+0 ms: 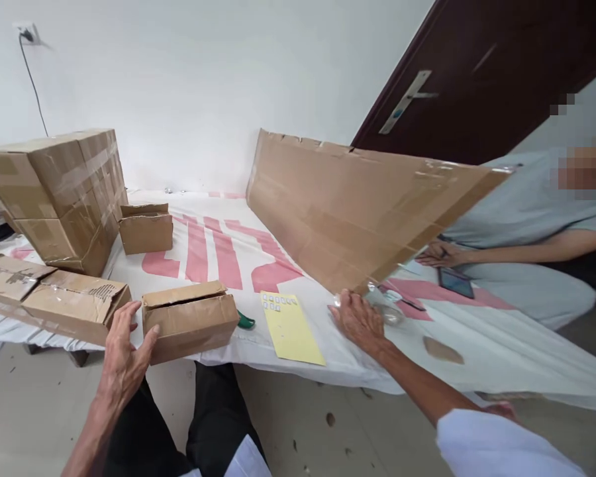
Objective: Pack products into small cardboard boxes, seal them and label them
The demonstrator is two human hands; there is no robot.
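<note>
My left hand [126,348] is open, with thumb and fingers apart. It is at the left end of a small closed cardboard box [193,324], the thumb at its near corner. The fingertips are close to another brown box [77,301] in the row on the left. On the table, my right hand [360,321] has its fingers bent down around clear, shiny tape [391,314], beside the lower corner of a large cardboard sheet [338,205]. The fingertips are partly hidden. Between my hands lie a yellow sheet [293,334] with small white labels and a green object [246,321].
Large taped boxes [69,192] are stacked at the back left, near a small box [146,232]. White cloth with pink print [213,248] covers the table. At right sits another person [516,258], near a phone [455,283]. The table's front edge is above my knees.
</note>
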